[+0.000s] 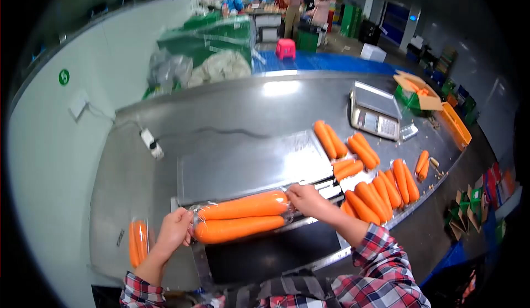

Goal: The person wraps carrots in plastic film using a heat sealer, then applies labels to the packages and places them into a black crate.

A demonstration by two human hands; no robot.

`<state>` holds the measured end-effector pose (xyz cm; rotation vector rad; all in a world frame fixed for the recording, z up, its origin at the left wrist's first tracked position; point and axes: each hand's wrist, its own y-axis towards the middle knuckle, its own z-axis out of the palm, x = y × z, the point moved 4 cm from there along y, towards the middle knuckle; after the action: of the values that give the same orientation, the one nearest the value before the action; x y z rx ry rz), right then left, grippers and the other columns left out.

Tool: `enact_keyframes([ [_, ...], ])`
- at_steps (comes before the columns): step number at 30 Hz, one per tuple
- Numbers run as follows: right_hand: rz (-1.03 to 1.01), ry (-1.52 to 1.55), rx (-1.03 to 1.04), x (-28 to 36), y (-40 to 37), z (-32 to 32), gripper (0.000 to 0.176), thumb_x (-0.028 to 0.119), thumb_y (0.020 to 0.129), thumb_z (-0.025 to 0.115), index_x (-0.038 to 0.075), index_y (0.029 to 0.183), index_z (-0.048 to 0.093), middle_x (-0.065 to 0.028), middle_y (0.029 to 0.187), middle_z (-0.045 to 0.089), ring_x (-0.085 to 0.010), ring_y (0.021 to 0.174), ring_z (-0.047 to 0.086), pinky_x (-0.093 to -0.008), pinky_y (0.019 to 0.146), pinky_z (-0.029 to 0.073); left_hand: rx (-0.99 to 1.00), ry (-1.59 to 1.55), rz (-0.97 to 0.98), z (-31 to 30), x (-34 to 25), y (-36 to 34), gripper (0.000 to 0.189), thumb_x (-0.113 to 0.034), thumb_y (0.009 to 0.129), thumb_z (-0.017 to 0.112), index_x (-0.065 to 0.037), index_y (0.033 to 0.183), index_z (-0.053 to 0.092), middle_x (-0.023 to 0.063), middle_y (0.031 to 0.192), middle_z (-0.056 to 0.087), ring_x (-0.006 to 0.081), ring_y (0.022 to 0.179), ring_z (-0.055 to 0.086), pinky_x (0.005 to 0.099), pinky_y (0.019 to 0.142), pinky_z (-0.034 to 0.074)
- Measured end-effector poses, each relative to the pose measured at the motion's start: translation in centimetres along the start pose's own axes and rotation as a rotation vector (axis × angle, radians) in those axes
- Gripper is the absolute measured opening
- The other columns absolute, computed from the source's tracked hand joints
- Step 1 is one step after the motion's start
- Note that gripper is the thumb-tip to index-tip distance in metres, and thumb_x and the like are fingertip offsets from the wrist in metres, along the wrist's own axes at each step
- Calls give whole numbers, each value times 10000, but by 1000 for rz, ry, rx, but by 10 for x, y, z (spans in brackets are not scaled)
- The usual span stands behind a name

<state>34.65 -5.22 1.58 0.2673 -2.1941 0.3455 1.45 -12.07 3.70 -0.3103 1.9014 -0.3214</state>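
Observation:
A pack of two large carrots (243, 206) in clear plastic film is held up between my hands, lying nearly level. My left hand (175, 228) grips the film at the left end, fingers closed. At the right end my right hand (306, 200) pinches the film. Below the pack is a wrapping machine with a flat metal plate (248, 167) and a dark panel (270, 253) at its front. Several carrots (367, 200) lie grouped to the right of the machine, some in film. Another wrapped carrot pack (139, 243) lies left of my left hand.
On the metal table (259, 101) stand a weighing scale (375, 112) and, further right, a green crate (417, 95) with a carton of carrots. A power strip (150, 142) lies at left near the wall (61, 159). People work at the back beyond a pink stool (285, 48).

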Motion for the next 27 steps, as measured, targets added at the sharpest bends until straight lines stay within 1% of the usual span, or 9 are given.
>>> enact_keyframes([
  [7,44,-58,7,-11,-101,37,205,164,888,483,-19,813,539,-180,671,591,-337,624,599,-348,568,461,-83,-134,-252,31,66,-88,141,-156,871,557,-17,850,567,18,540,511,62,386,454,189,345,362],
  [8,43,-78,-7,-19,-99,46,179,153,867,478,-13,831,538,-236,732,578,-402,736,567,-434,622,455,-143,-138,-251,37,82,-84,119,-113,855,572,-14,921,568,13,548,514,50,393,439,183,344,341],
  [11,-70,-181,-187,-44,-92,76,143,142,848,497,14,844,561,-206,798,555,-411,717,559,-469,649,467,-342,-279,-88,57,101,-77,125,-101,862,557,-18,955,550,1,549,504,45,400,427,181,347,323],
  [16,-208,-272,-383,-28,-103,75,175,91,815,586,34,972,534,-144,759,563,-323,611,584,-373,535,472,-578,-480,25,64,143,-106,111,-134,907,490,-28,943,494,-4,619,484,66,517,439,206,457,363],
  [19,-65,-115,-323,-34,-104,79,163,113,829,592,21,946,523,-129,656,556,-267,557,584,-332,505,455,-198,-963,-209,74,194,-132,179,-212,930,465,-53,847,470,1,599,439,91,493,408,236,433,335],
  [21,-43,21,-354,-51,-95,85,173,130,843,589,5,929,505,-113,575,525,-201,506,550,-298,487,430,-155,-966,-509,83,201,-142,332,-325,922,469,-95,685,436,-17,523,351,95,443,331,237,411,267],
  [23,-20,216,-316,-52,-86,91,177,130,839,594,11,930,501,-82,570,516,-134,500,502,-273,488,416,118,-828,-527,83,189,-156,385,-374,904,490,-111,629,433,-31,492,320,90,430,310,234,410,239],
  [25,-170,310,-127,-27,-88,101,174,132,841,592,20,946,511,-93,591,526,-122,525,508,-255,513,424,146,-757,-534,75,169,-162,337,-375,824,592,-91,658,524,-30,508,398,100,443,358,229,433,256],
  [27,-164,380,-104,-25,-79,68,72,114,851,571,62,898,554,11,634,545,-67,559,503,-192,527,408,205,-791,-319,66,149,-165,267,-270,770,659,-18,850,622,11,663,574,134,561,527,220,548,404],
])
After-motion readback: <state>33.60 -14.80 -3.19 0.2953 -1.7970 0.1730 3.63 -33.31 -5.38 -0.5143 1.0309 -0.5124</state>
